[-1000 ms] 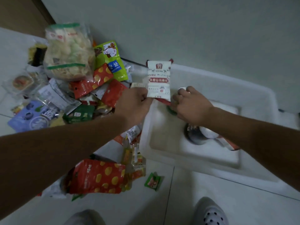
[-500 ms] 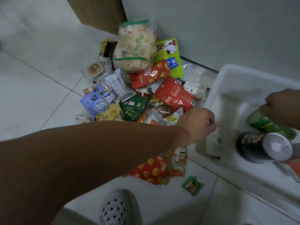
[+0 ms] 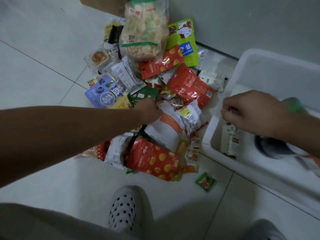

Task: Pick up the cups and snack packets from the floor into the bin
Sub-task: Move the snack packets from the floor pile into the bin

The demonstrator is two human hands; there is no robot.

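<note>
A heap of snack packets lies on the tiled floor against the wall: a big clear bag of chips [image 3: 145, 32], a green packet [image 3: 185, 40], a red packet [image 3: 190, 85] and a red packet with yellow dots [image 3: 154, 160]. My left hand [image 3: 149, 110] reaches into the heap, its fingers down on a white-and-orange packet [image 3: 168, 125]; the grip is hidden. My right hand [image 3: 251, 111] hovers over the left rim of the white bin [image 3: 245, 54], fingers curled with nothing seen in them. In the bin lie a white packet [image 3: 230, 139], a dark cup [image 3: 270, 148] and a blurred green cup [image 3: 294, 104].
A small green sachet [image 3: 205, 181] lies alone on the tile in front of the bin. A cardboard box [image 3: 103, 4] stands at the back by the wall. My foot in a dotted slipper [image 3: 123, 210] is just below the heap.
The white packet that my left hand held over the bin now lies inside it. My left hand went back to the heap. My right hand left the green cup and moved to the bin's left rim.
</note>
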